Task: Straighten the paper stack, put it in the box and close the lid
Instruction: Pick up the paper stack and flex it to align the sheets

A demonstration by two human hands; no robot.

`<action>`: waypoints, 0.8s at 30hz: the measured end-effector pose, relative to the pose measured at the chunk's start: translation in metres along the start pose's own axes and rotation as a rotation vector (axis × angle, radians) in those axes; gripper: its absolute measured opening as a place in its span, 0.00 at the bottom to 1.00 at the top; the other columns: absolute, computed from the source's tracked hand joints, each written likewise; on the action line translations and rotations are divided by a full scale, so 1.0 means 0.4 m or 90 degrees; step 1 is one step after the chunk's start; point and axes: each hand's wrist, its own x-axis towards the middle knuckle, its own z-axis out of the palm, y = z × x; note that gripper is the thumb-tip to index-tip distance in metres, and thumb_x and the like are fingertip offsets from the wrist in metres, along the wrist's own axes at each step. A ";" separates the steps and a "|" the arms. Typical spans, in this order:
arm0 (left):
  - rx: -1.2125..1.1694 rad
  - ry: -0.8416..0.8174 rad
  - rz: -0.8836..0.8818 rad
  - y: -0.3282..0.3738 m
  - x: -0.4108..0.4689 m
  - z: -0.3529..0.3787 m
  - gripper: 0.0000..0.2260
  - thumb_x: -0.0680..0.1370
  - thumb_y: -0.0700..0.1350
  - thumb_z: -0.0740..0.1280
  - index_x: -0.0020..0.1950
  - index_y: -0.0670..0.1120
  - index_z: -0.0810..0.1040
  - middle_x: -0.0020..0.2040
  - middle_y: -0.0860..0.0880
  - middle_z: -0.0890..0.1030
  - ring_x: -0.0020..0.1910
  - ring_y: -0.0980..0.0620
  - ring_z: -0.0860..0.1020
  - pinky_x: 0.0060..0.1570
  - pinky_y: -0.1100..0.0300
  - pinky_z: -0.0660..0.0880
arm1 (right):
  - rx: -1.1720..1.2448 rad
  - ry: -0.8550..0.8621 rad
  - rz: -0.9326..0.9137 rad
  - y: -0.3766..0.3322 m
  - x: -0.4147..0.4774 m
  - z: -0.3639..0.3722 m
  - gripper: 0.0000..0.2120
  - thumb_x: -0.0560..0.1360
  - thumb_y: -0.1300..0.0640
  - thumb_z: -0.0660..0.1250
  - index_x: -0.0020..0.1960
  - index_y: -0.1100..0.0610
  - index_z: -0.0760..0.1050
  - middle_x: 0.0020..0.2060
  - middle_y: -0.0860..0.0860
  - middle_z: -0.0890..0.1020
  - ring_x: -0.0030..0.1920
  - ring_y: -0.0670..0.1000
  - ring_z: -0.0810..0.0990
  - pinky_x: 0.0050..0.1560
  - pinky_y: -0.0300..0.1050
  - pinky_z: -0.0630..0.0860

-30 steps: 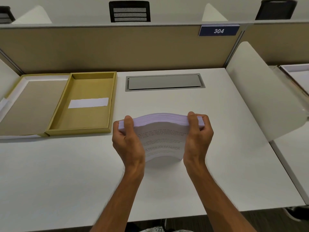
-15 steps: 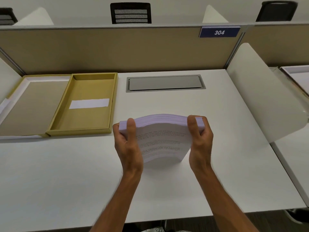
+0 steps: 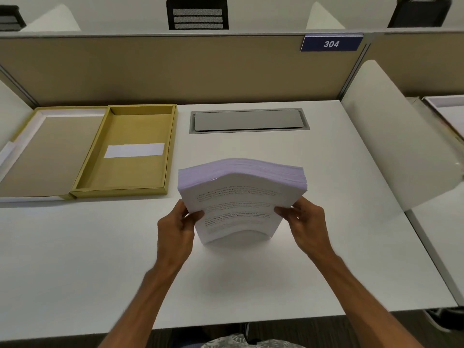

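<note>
A thick stack of printed white paper (image 3: 238, 197) stands on its lower edge on the white desk (image 3: 75, 259), bowed in the middle. My left hand (image 3: 175, 229) grips its left side low down, and my right hand (image 3: 306, 222) grips its right side. The yellow box (image 3: 125, 151) lies open at the back left, with a white slip (image 3: 134, 149) on its floor. Its hinged lid (image 3: 47, 151) is folded flat to the left.
A grey cable hatch (image 3: 248, 120) is set into the desk behind the stack. A tan partition (image 3: 175, 69) with a blue 304 sign (image 3: 331, 43) closes the back. A white side divider (image 3: 391, 136) stands at the right edge.
Both hands have slid down from the stack's top corners to its lower sides. The stack stays upright and bowed in the same spot.
</note>
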 end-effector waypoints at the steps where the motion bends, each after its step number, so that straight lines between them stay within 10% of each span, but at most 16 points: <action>1: 0.001 0.010 0.010 0.000 -0.002 0.000 0.16 0.76 0.32 0.69 0.59 0.48 0.80 0.47 0.72 0.82 0.47 0.66 0.81 0.43 0.77 0.73 | -0.005 0.007 -0.011 0.001 0.002 0.002 0.25 0.75 0.69 0.70 0.59 0.40 0.81 0.51 0.34 0.85 0.51 0.42 0.84 0.50 0.33 0.79; 11: -0.007 0.030 0.009 -0.003 -0.013 0.010 0.15 0.77 0.31 0.67 0.60 0.46 0.80 0.48 0.69 0.82 0.47 0.68 0.80 0.43 0.78 0.72 | -0.022 0.010 -0.034 0.030 0.001 0.012 0.17 0.76 0.71 0.68 0.62 0.60 0.80 0.50 0.30 0.83 0.50 0.37 0.83 0.48 0.30 0.77; 24: -0.089 -0.012 -0.074 -0.037 -0.006 0.001 0.18 0.75 0.32 0.70 0.51 0.55 0.81 0.47 0.65 0.85 0.47 0.62 0.82 0.47 0.72 0.76 | -0.014 -0.022 -0.007 0.056 0.005 0.019 0.17 0.78 0.68 0.68 0.63 0.54 0.79 0.53 0.36 0.85 0.54 0.45 0.84 0.52 0.36 0.79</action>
